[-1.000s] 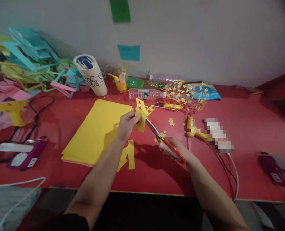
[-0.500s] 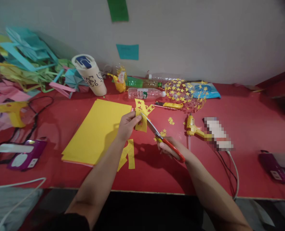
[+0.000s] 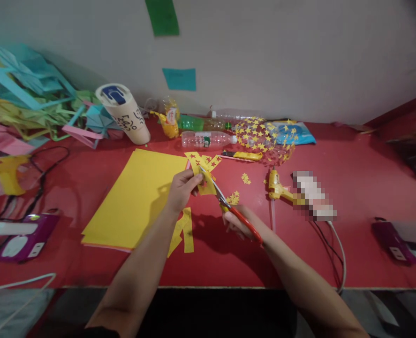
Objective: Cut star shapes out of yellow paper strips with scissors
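My left hand [image 3: 184,190] pinches a yellow paper strip [image 3: 207,188] with star-shaped holes in it. In my right hand [image 3: 238,220] are red-handled scissors [image 3: 245,220], their blades pointing up-left and meeting the strip. Several small cut-out yellow stars [image 3: 233,197] lie just beyond the scissors, and another little heap of stars [image 3: 245,178] is farther back. Yellow paper scraps [image 3: 188,230] lie below my left hand. Beneath and left of that hand rests a stack of yellow sheets [image 3: 130,197].
Behind the hands lie a yellow box cutter [image 3: 248,156], a clear plastic bottle [image 3: 208,139] and a star-covered bottle [image 3: 255,134]. A yellow glue gun [image 3: 276,188] and a blurred-out device [image 3: 313,195] sit at right. At left stand a tumbler [image 3: 126,117], folded paper pieces [image 3: 35,84] and another glue gun [image 3: 9,173].
The view has shifted slightly, so the table things appear a little left and lower. The strip is tilted differently in my left hand; the scissor blades remain at it.
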Demonstrator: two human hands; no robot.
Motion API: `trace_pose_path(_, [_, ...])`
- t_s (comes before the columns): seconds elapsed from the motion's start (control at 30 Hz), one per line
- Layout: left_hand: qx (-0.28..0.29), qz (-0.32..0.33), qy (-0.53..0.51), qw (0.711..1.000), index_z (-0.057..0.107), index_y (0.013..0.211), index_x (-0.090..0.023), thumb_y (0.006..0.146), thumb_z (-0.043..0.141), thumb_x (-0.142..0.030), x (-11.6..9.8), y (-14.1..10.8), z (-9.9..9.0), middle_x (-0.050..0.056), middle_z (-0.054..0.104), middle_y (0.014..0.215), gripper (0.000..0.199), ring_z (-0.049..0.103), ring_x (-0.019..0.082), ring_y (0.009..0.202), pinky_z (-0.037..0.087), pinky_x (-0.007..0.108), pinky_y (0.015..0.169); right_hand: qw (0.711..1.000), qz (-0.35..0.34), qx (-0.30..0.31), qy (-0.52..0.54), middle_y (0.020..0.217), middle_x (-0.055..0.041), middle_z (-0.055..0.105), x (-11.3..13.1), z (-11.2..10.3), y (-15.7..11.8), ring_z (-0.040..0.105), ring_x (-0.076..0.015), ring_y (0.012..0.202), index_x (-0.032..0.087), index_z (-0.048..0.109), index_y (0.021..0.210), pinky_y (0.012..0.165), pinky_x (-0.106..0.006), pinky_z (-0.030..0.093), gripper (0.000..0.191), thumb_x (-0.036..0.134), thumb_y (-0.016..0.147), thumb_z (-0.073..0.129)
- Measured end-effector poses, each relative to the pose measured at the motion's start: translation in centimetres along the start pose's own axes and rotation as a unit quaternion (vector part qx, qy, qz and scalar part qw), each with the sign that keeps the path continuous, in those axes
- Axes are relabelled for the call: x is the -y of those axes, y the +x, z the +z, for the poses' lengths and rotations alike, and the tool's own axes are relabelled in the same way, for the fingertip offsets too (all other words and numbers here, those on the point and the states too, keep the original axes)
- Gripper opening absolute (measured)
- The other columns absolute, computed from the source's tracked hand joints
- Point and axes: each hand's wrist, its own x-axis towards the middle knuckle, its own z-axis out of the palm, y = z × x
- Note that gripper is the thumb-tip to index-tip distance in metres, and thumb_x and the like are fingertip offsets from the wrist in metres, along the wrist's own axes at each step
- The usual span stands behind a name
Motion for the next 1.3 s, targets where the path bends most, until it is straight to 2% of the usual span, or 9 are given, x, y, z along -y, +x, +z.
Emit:
trace_pose_path(0.17, [0.013, -0.007, -0.019, 1.0, 0.063, 0.06, -0.015, 0.07, 0.064, -0.036, 0.2, 0.0, -0.2, -0.002, 0.057, 0.054, 0.023, 0.045, 0.004, 0.039, 0.036, 0.017, 0.036, 1.0, 0.014, -0.017, -0.01, 0.039, 0.0061, 0.046, 0.2, 0.1, -0.1, 0.038, -0.0045, 0.027, 0.018, 0.046, 0.059, 0.029, -0.017, 0.028, 0.046, 0.061, 0.077, 0.05])
trace_pose_path(0.47, [0.014, -0.015, -0.029, 0.999, 0.059, 0.055, -0.015, 0.068, 0.064, -0.037, 0.1, 0.1, 0.0, -0.002, 0.057, 0.053, 0.026, 0.043, 0.004, 0.039, 0.034, 0.018, 0.036, 0.999, 0.015, -0.03, -0.005, 0.036, 0.0082, 0.038, 0.1, 0.2, -0.2, 0.037, -0.0059, 0.027, 0.02, 0.045, 0.058, 0.031, -0.018, 0.031, 0.041, 0.056, 0.077, 0.049])
trace_pose_path(0.67, [-0.028, 0.022, -0.067, 0.997, 0.058, 0.053, -0.016, 0.067, 0.065, -0.029, -0.4, 0.2, 0.0, -0.003, 0.053, 0.051, 0.021, 0.047, 0.005, 0.048, 0.039, 0.019, 0.047, 0.998, 0.032, -0.05, -0.014, 0.037, 0.0078, 0.038, 0.4, 0.0, -0.3, 0.039, -0.0068, 0.03, 0.02, 0.045, 0.057, 0.032, -0.019, 0.034, 0.041, 0.056, 0.074, 0.053])
trace_pose_path(0.77, [-0.038, 0.013, -0.101, 0.994, 0.061, 0.06, -0.016, 0.066, 0.065, -0.027, -0.8, 0.4, 0.1, -0.003, 0.056, 0.054, 0.012, 0.05, 0.006, 0.048, 0.042, 0.02, 0.048, 0.998, 0.016, -0.06, -0.013, 0.038, 0.0076, 0.039, 0.5, -0.2, -0.4, 0.042, -0.0071, 0.033, 0.02, 0.044, 0.057, 0.039, -0.02, 0.041, 0.041, 0.055, 0.075, 0.053])
trace_pose_path(0.9, [-0.04, -0.024, -0.157, 0.987, 0.055, 0.066, -0.017, 0.062, 0.065, -0.025, -1.2, 0.4, 0.2, -0.004, 0.058, 0.055, 0.013, 0.055, 0.008, 0.046, 0.046, 0.021, 0.047, 0.997, 0.021, -0.068, -0.024, 0.039, 0.007, 0.04, 0.5, -0.2, -0.4, 0.044, -0.0081, 0.034, 0.02, 0.044, 0.057, 0.04, -0.022, 0.041, 0.041, 0.056, 0.074, 0.054])
trace_pose_path(1.0, [0.011, -0.087, -0.19, 0.978, 0.054, 0.08, -0.018, 0.064, 0.064, -0.031, -1.3, 0.3, -0.1, -0.003, 0.062, 0.062, 0.023, 0.056, 0.009, 0.044, 0.045, 0.021, 0.042, 0.996, 0.007, -0.085, -0.012, 0.036, 0.0096, 0.035, 0.4, -0.1, -0.3, 0.035, -0.006, 0.029, 0.021, 0.043, 0.057, 0.047, -0.026, 0.047, 0.041, 0.057, 0.075, 0.053])
trace_pose_path(1.1, [0.126, -0.155, -0.181, 0.963, 0.056, 0.084, -0.016, 0.065, 0.063, -0.042, -1.3, 0.1, -0.4, 0.003, 0.065, 0.068, 0.033, 0.059, 0.011, 0.047, 0.045, 0.022, 0.044, 0.995, -0.014, -0.093, 0.019, 0.034, 0.0113, 0.033, 0.5, 0.1, -0.3, 0.032, -0.0055, 0.027, 0.021, 0.043, 0.058, 0.056, -0.031, 0.051, 0.043, 0.061, 0.075, 0.05])
trace_pose_path(1.23, [0.305, -0.2, -0.02, 0.931, 0.059, 0.081, -0.016, 0.064, 0.07, -0.039, -1.4, -0.5, 0.5, 0.002, 0.063, 0.067, 0.03, 0.061, 0.011, 0.056, 0.048, 0.024, 0.055, 0.994, -0.032, -0.084, 0.056, 0.032, 0.0115, 0.033, 0.9, 0.1, -0.4, 0.03, -0.0056, 0.026, 0.022, 0.042, 0.059, 0.059, -0.032, 0.052, 0.046, 0.064, 0.077, 0.045])
trace_pose_path(1.3, [0.28, -0.159, 0.021, 0.946, 0.057, 0.067, -0.016, 0.067, 0.065, -0.047, -1.3, -0.8, 1.4, -0.002, 0.056, 0.055, 0.033, 0.053, 0.007, 0.049, 0.043, 0.021, 0.05, 0.994, -0.031, -0.084, 0.054, 0.032, 0.0111, 0.034, 0.8, 0.1, -0.4, 0.031, -0.0056, 0.026, 0.022, 0.043, 0.059, 0.056, -0.03, 0.051, 0.045, 0.063, 0.076, 0.047])
